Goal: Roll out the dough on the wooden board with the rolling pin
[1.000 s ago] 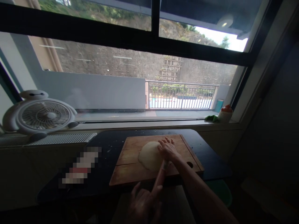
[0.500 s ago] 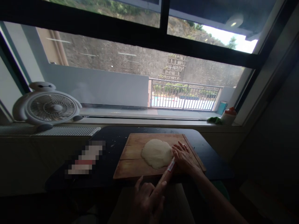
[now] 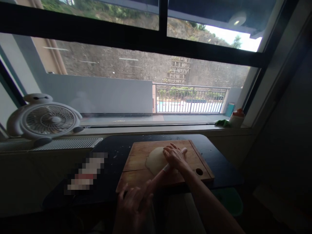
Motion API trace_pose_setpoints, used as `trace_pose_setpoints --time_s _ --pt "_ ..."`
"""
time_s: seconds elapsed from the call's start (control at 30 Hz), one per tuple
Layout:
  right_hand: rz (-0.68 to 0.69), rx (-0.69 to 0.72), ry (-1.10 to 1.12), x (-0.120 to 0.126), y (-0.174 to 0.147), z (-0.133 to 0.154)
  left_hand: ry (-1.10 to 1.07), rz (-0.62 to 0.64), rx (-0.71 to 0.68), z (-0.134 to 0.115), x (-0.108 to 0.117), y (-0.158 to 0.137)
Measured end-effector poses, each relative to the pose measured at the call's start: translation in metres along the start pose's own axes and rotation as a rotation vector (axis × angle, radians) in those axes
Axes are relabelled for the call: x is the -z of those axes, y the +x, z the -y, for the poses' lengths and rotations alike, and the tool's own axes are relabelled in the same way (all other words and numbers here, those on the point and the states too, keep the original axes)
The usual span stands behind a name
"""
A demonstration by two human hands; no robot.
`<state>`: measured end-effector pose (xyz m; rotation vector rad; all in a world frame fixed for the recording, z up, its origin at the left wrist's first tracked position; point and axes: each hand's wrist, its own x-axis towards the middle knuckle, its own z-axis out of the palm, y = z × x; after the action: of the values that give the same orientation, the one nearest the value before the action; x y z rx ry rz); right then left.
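A wooden rolling pin (image 3: 159, 178) slants across a flat round of pale dough (image 3: 153, 159). The dough lies on a wooden cutting board (image 3: 137, 151). My right hand (image 3: 175, 157) presses over the far part of the pin, its palm on the wood and its fingers reaching forward past it over the dough. Nearer to me, my left hand (image 3: 135, 199) holds the other end of the pin, off the board's front edge. My right hand and the pin hide the right part of the dough.
The board lies on a dark table (image 3: 112, 152) below a wide window. A white fan (image 3: 52, 118) stands at the left. A white bottle with an orange top (image 3: 237, 118) and a green cloth (image 3: 222, 123) sit on the sill. A green basin (image 3: 229, 201) is below the table's right side.
Both hands and the rolling pin have moved left, and the pin now crosses the dough instead of its right edge. The round hole in the board has come into view.
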<state>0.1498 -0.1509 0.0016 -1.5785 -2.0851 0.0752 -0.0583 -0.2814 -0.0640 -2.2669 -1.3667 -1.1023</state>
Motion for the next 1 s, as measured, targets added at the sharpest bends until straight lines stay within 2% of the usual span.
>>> trace_pose_setpoints --time_s 0.13,0.23,0.33,0.5,0.6,0.67,0.77,0.87,0.93,1.0 --pt "-0.105 0.1 -0.064 0.005 -0.057 -0.016 0.0 0.001 -0.024 -0.01 0.001 0.001" --pt "-0.149 0.081 -0.119 0.006 -0.076 -0.021 -0.014 0.024 0.003 -0.014 0.001 0.005" --pt "-0.094 0.038 -0.133 0.002 -0.056 -0.014 -0.011 -0.016 0.043 -0.009 0.003 0.009" --pt "0.075 -0.03 -0.067 -0.005 0.014 0.01 0.039 -0.008 0.102 0.016 0.012 0.014" --pt "0.088 -0.004 -0.046 -0.004 0.025 0.018 0.065 -0.001 0.113 0.024 0.016 0.015" --pt "0.059 0.055 -0.05 0.0 0.008 0.017 0.069 0.0 0.108 0.025 0.015 0.014" --pt "-0.022 0.122 -0.118 0.004 -0.044 0.011 0.063 -0.03 0.093 0.023 0.008 0.009" --pt "-0.113 0.086 -0.21 0.003 -0.092 0.007 0.061 -0.051 0.089 0.022 0.001 0.007" --pt "-0.137 0.042 -0.251 -0.001 -0.102 0.008 0.066 -0.041 0.104 0.022 -0.001 0.01" --pt "-0.132 -0.004 -0.257 -0.004 -0.091 0.011 0.078 -0.017 0.127 0.024 0.0 0.015"
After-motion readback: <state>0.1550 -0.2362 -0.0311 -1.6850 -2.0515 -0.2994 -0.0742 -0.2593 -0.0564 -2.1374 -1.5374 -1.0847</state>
